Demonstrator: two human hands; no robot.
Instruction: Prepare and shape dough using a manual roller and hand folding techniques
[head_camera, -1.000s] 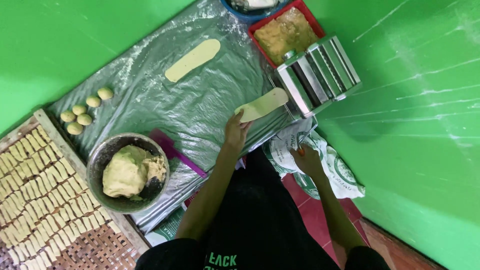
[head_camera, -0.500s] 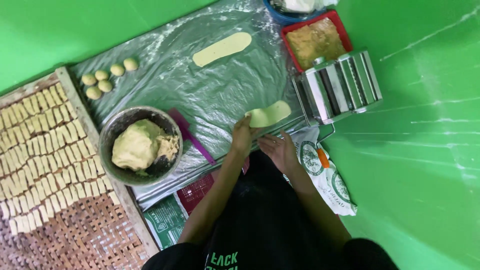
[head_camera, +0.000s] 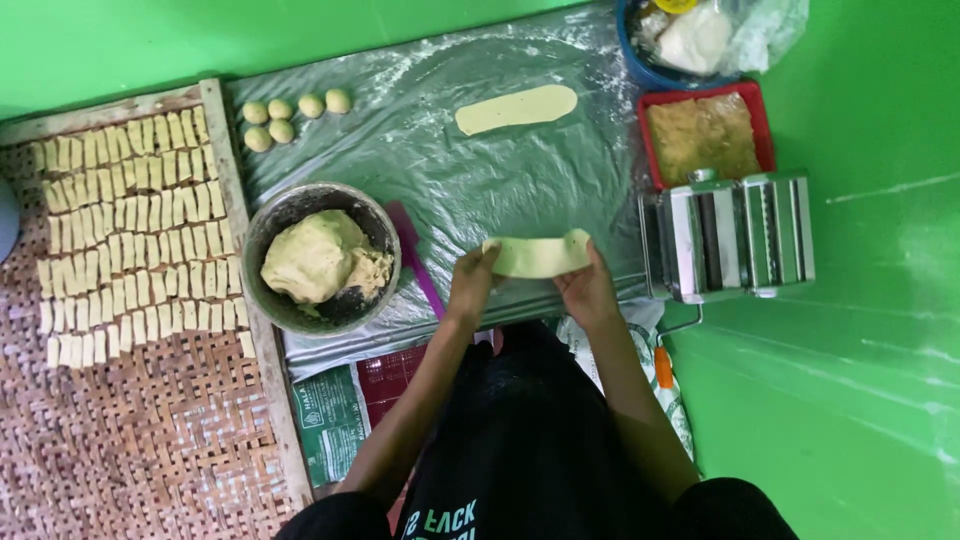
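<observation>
I grip the dough strip (head_camera: 538, 256) by its 2 ends, left hand (head_camera: 472, 285) at 9 o'clock, right hand (head_camera: 588, 290) at 3; long axis 9-to-3, both equally near, above the plastic sheet (head_camera: 440, 170).

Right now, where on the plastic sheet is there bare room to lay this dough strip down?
Free: the plastic sheet between the flat dough strip, the bowl and the roller machine. Crowded: the dough balls corner and the woven tray of cut pieces.

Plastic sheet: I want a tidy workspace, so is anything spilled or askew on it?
Nothing stands out. The plastic sheet is only flour-dusted; one dough strip lies flat, and both hands hold another strip.
</observation>
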